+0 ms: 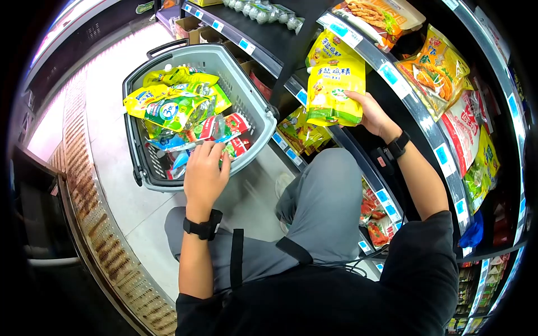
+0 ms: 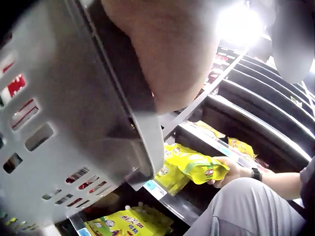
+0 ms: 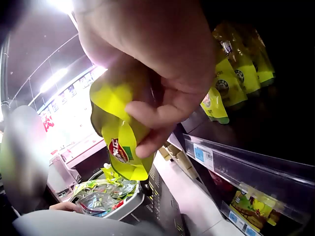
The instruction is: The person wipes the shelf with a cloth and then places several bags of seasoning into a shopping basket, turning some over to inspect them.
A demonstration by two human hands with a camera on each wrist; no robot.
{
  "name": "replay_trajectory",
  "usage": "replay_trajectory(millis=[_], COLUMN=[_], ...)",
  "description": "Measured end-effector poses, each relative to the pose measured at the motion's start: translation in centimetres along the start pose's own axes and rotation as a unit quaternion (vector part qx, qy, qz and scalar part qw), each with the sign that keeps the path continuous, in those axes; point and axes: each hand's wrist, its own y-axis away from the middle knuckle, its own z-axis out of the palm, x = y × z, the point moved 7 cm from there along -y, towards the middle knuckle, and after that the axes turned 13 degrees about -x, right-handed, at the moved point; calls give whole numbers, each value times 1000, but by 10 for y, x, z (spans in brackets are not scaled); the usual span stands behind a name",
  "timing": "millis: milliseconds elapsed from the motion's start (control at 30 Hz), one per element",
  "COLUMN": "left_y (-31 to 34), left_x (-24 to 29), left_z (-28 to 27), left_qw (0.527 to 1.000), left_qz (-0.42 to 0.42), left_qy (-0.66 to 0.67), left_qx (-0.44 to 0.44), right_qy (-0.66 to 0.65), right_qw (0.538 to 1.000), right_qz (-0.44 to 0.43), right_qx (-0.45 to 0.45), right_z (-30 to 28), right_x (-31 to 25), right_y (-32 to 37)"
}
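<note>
In the head view, the right hand (image 1: 374, 116) grips a yellow pouch (image 1: 335, 92) by its right edge, thumb on the front, just before a shelf. The right wrist view shows fingers (image 3: 156, 118) curled round the yellow pouch (image 3: 119, 142). The left hand (image 1: 205, 171) rests at the near rim of a grey basket (image 1: 255, 112), its fingertips by red packets (image 1: 235, 124); whether it holds anything cannot be told. Yellow and green pouches (image 1: 174, 106) are piled in the basket. Another yellow pouch (image 1: 328, 47) is behind the held one.
Shelves with price tags (image 1: 395, 81) curve along the right, bearing snack bags (image 1: 434, 73). Egg cartons (image 1: 260, 11) sit on the upper shelf. More yellow pouches (image 1: 302, 131) lie on a lower shelf. The person's knee (image 1: 333, 185) is between basket and shelves.
</note>
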Motion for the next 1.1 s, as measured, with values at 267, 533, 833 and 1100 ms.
replay_trajectory(millis=[267,533,833,1100], left_y=[1,2,1,-1], left_x=[-2,0,2,1], left_z=[6,4,4,6], left_qw=[999,999,999,998], left_qz=[-16,-19,-24,-31], left_qy=[-20,-34,-44,-50], left_qx=[-25,-17,-18,-25], right_qy=[131,312,374,329], right_qw=[979,896,849,863], right_qz=[-108,-219,-202,-201], right_qx=[115,228,313,326], right_z=[-38,-54,-51,-54], right_x=[-5,-5,0,13], right_y=[-54,-96,-109,-130])
